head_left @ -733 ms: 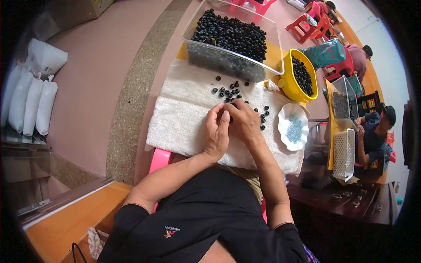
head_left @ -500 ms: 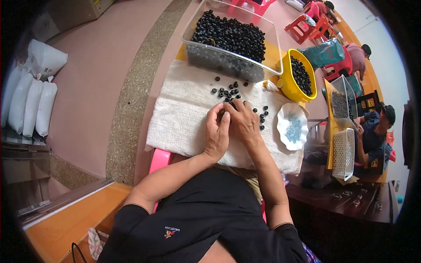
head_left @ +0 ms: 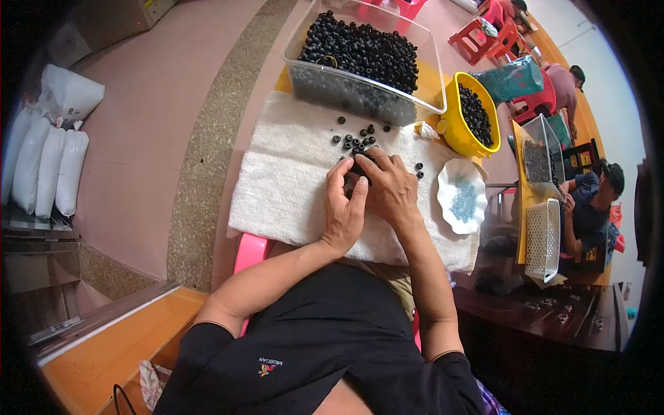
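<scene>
My left hand is cupped on the white towel, with its fingers curled round a cluster of small black ring-like pieces. Against it, my right hand bends its fingers over the same cluster. Most of the cluster is hidden between the two hands. Just beyond my fingertips lie several loose black pieces with holes in them. Two more pieces rest to the right of my right hand. A white scalloped dish with small pale-blue bits sits farther right on the towel.
A clear plastic bin full of black pieces stands at the far side. Beside it are a yellow basket of similar pieces and a crumpled white scrap. White sacks stand at left. A co-worker sits at right near a white perforated basket.
My right hand has shifted slightly right and its fingers have moved a little away from me. Several loose pieces beside it are now out of sight, leaving two showing there.
</scene>
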`<state>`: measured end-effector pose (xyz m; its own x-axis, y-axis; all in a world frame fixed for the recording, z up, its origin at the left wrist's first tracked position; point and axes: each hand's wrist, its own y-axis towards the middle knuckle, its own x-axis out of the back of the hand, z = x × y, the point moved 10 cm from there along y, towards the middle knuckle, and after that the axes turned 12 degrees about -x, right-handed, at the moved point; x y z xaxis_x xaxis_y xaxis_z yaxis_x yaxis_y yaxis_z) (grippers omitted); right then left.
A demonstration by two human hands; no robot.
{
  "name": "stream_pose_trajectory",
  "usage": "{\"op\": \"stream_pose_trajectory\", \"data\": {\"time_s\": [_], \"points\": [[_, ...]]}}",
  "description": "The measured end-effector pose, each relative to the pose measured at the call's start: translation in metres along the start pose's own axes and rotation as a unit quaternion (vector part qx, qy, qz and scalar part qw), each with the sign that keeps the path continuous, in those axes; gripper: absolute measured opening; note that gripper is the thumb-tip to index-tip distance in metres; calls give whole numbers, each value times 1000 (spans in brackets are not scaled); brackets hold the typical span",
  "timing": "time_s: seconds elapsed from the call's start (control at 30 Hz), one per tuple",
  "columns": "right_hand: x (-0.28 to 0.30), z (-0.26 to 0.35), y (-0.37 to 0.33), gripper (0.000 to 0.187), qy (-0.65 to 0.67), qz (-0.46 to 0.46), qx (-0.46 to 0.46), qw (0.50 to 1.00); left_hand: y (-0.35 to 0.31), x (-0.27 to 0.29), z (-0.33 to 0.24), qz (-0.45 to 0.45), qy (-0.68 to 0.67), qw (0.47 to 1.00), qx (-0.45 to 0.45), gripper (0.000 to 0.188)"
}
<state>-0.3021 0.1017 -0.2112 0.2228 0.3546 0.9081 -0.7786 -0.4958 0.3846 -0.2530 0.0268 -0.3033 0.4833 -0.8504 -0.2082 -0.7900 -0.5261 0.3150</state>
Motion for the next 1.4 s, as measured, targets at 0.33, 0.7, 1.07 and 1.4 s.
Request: {"op": "stream_pose_trajectory", "data": {"time_s": [0.33,0.7,1.07,1.4], "points": [[59,-6,25,24,57,-134,43,988,6,2,-2,-6,2,999,-31,54],[-28,-101,216,16,104,233,59,965,10,4,-9,-8,14,1000,-2,53],[-118,-71,211,33,-51,320,195,926,12,8,-16,9,65,998,6,54],[-142,-78,217,31,-15,372,118,921,10,8,-4,-9,7,999,46,55]]}}
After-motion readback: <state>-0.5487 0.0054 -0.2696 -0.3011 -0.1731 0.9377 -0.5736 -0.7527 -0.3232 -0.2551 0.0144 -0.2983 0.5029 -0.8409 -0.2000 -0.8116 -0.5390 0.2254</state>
